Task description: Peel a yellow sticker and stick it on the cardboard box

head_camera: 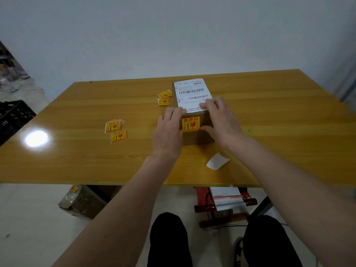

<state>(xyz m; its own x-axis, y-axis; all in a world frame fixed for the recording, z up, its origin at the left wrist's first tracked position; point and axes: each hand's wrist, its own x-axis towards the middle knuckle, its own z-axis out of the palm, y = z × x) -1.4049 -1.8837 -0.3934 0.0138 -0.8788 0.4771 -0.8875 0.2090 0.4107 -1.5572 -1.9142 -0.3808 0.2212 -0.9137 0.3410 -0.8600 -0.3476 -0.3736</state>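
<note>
A brown cardboard box (194, 136) stands in the middle of the wooden table, with a white shipping label (190, 91) on its top. A yellow sticker (190, 123) with red print lies flat on the box's near side. My left hand (169, 132) rests against the box's left near corner, fingers over the top edge beside the sticker. My right hand (221, 120) grips the right side, fingers on the top label, thumb at the sticker's lower right corner. More yellow stickers (115, 130) lie to the left on the table.
Two more yellow stickers (164, 98) lie left of the box's far end. A white backing paper (217, 161) sits near the table's front edge (77, 183). Under the table are a cardboard carton (82, 201) and a red stand with papers (225, 199). A black crate (13, 114) stands at left.
</note>
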